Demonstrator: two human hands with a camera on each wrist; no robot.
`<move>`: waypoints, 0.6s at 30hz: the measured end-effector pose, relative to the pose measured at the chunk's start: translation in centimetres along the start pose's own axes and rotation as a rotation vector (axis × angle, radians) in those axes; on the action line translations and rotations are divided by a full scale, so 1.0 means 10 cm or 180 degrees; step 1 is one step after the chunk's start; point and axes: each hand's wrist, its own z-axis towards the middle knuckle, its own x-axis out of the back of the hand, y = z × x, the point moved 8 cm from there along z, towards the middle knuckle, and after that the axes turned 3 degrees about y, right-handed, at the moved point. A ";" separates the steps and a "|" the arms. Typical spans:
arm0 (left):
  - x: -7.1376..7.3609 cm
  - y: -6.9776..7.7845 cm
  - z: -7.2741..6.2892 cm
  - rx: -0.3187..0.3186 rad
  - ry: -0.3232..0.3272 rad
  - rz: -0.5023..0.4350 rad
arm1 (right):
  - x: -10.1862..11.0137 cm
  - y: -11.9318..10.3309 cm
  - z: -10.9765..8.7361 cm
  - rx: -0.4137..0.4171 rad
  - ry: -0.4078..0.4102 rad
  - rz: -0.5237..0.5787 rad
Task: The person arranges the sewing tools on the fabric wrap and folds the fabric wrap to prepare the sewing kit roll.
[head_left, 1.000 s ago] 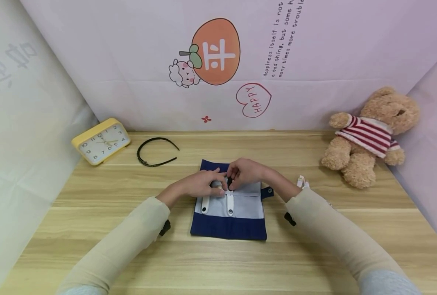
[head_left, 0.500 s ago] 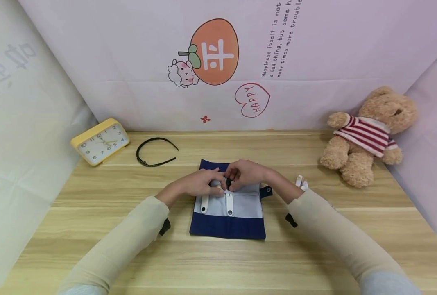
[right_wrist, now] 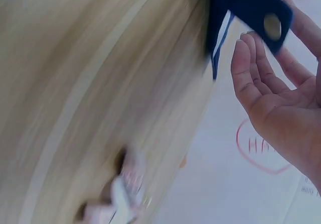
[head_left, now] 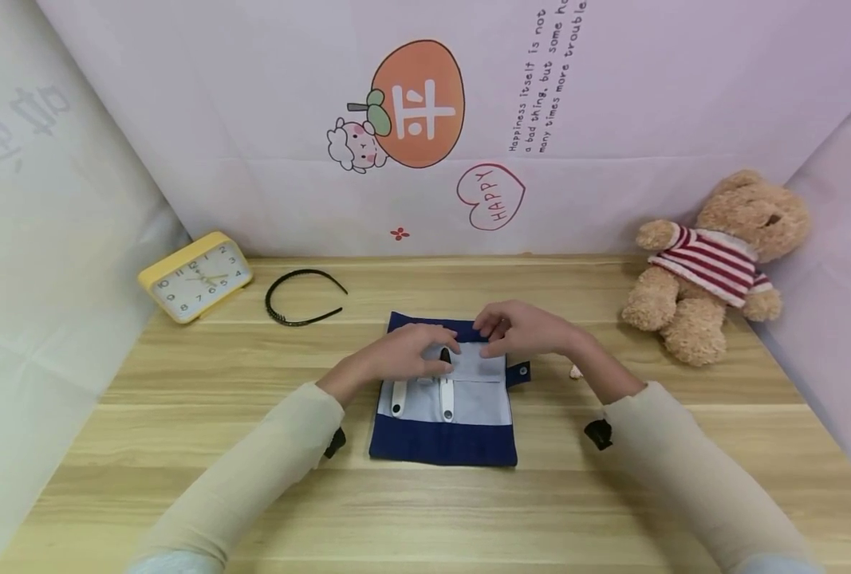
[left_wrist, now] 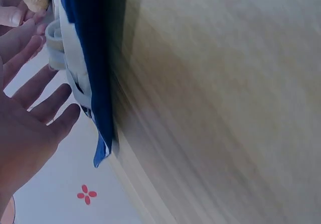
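At the far left corner of the bench (head_left: 396, 518) stands a yellow clock (head_left: 197, 277). The left hand (head_left: 411, 353), fingers spread, is over the left part of the open blue case (head_left: 443, 443), mid-bench; contact cannot be told. Inside, the left white tool (head_left: 399, 396) and right white tool (head_left: 447, 397) have long axes running near edge to far edge, the latter's black end pointing far. The right hand (head_left: 525, 329), fingers apart and loosely bent, is over the case's far right part.
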 end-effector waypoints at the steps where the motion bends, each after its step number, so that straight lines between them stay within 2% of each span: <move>1: -0.02 0.01 0.01 -0.0005 -0.0033 0.0024 | 0.03 0.04 -0.04 -0.0034 0.0037 0.0014; 8: -0.15 0.02 0.03 0.0035 -0.0254 0.0171 | 0.25 0.25 -0.33 -0.0089 0.0216 0.0134; 18: -0.21 -0.01 0.01 0.0101 -0.0372 0.0196 | 0.43 0.52 -0.62 -0.0315 0.0340 0.0131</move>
